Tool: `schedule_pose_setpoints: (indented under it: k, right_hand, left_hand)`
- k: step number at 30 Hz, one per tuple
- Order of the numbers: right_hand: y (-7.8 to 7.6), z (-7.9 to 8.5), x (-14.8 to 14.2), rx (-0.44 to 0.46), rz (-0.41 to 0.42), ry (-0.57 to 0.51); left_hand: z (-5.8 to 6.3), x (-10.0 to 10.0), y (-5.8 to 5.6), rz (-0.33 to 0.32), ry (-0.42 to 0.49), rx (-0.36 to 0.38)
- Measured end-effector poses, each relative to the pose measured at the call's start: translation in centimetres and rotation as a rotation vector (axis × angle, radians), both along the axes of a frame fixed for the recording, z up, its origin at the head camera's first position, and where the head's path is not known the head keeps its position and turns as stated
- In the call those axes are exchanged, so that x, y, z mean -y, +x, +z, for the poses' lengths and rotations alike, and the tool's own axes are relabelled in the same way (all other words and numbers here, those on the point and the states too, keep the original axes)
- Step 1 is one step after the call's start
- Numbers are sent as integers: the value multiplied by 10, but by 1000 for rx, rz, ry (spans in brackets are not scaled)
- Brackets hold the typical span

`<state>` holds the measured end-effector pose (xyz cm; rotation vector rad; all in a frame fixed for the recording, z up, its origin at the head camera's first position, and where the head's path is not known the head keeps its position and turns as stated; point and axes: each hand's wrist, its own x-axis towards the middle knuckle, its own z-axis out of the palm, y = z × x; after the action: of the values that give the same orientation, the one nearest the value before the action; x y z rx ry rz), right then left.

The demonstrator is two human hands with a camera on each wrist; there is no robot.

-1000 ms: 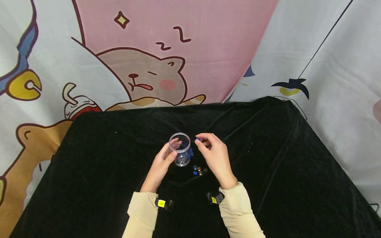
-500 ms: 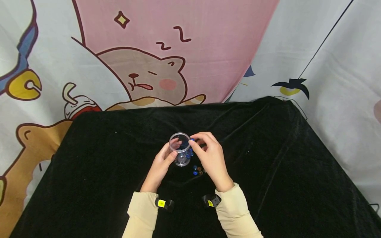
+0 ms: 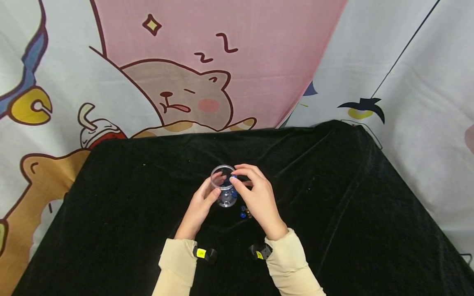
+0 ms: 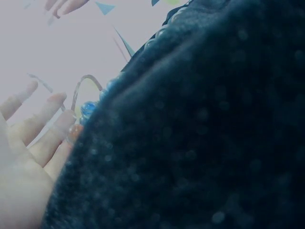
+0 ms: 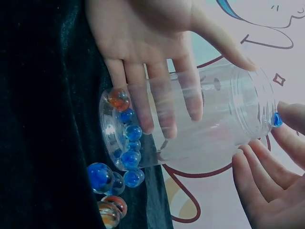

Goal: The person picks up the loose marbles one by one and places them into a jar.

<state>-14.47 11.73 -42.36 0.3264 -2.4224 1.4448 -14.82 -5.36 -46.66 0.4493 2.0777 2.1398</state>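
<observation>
A clear plastic jar (image 3: 226, 200) stands upright on the dark cloth, its mouth uncovered. My left hand (image 3: 197, 210) grips it from the left, with the thumb in front and the fingers around the far side. At the right side of the rim, my right hand (image 3: 261, 199) pinches a blue marble (image 5: 277, 119) between thumb and index finger. In the right wrist view, an orange marble (image 5: 119, 99) and several blue ones show around the jar's base; which are inside is partly unclear. Loose marbles (image 3: 242, 215) lie right of the jar, partly hidden by my right hand.
Black velvety cloth (image 3: 126, 213) covers the table, with soft folds at the right. A cartoon-printed curtain (image 3: 281, 49) hangs behind it. The left wrist view is washed out, and dark cloth fills much of it.
My right hand has moved left with the blue marble, from beside the jar to its rim, and now covers more of the loose marbles. My left hand and the jar have stayed put.
</observation>
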Motion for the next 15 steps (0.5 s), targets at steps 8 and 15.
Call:
schedule_pose_setpoints:
  k: [8,15]
  right_hand:
    - [0,-3,2,19,32,7]
    - [0,-3,1,20,46,7]
  left_hand:
    - [0,0,0,-2,-3,-13]
    - [1,0,0,-6,-6,-25]
